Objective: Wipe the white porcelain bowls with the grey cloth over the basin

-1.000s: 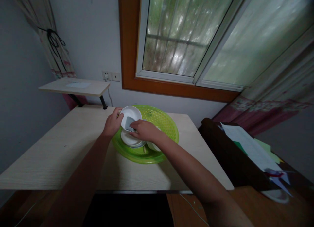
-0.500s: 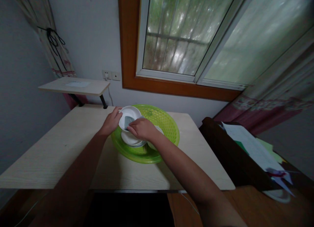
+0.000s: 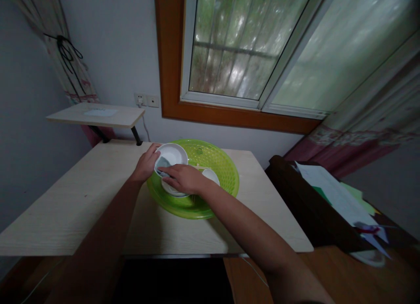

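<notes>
The left hand (image 3: 145,165) had its fingers closed on the left rim of a white bowl (image 3: 175,153), tilted above the left part of a green basket (image 3: 226,181). The right hand (image 3: 185,179) had its fingers bent over a grayish cloth (image 3: 162,163), pressing it against the bowl's inside near the left rim. Under the bowl, more white dishes (image 3: 170,188) sat in the basket; a small white bowl (image 3: 211,176) and chopsticks (image 3: 202,167) lay to their right. The basket stood by the counter's (image 3: 65,199) back edge, between its left and right edges.
</notes>
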Motion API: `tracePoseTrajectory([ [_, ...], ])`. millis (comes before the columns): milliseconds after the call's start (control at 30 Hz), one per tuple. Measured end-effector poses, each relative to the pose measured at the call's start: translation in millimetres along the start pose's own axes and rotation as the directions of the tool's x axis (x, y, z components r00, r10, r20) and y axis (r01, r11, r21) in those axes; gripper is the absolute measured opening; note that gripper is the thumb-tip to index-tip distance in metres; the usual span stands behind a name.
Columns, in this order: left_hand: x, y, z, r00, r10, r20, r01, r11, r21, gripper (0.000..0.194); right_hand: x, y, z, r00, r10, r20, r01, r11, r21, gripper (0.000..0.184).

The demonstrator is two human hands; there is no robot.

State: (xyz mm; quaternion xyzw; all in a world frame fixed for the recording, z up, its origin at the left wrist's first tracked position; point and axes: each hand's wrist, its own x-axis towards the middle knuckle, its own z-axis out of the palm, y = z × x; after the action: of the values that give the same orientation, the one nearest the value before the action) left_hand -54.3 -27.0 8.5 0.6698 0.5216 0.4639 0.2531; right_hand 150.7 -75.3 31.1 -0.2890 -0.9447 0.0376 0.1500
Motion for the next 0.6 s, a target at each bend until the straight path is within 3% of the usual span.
tracePoseTrajectory([
  [133,0,-2,-0.6,1.000,0.005,0.021,-0.006,0.999,0.033,0.042,1,-1,8,0.999,-0.050,-0.017,0.052,0.996,0.067,0.069],
  [267,0,-5,-1.7,0.998,0.032,0.060,-0.036,0.997,0.071,0.041,4,2,20,0.999,-0.043,-0.016,0.042,0.998,-0.047,0.069],
  [600,0,-6,-0.3,0.996,0.047,0.074,-0.054,0.994,0.099,0.041,0,6,18,0.981,0.147,-0.129,-0.180,0.938,-0.297,0.092],
])
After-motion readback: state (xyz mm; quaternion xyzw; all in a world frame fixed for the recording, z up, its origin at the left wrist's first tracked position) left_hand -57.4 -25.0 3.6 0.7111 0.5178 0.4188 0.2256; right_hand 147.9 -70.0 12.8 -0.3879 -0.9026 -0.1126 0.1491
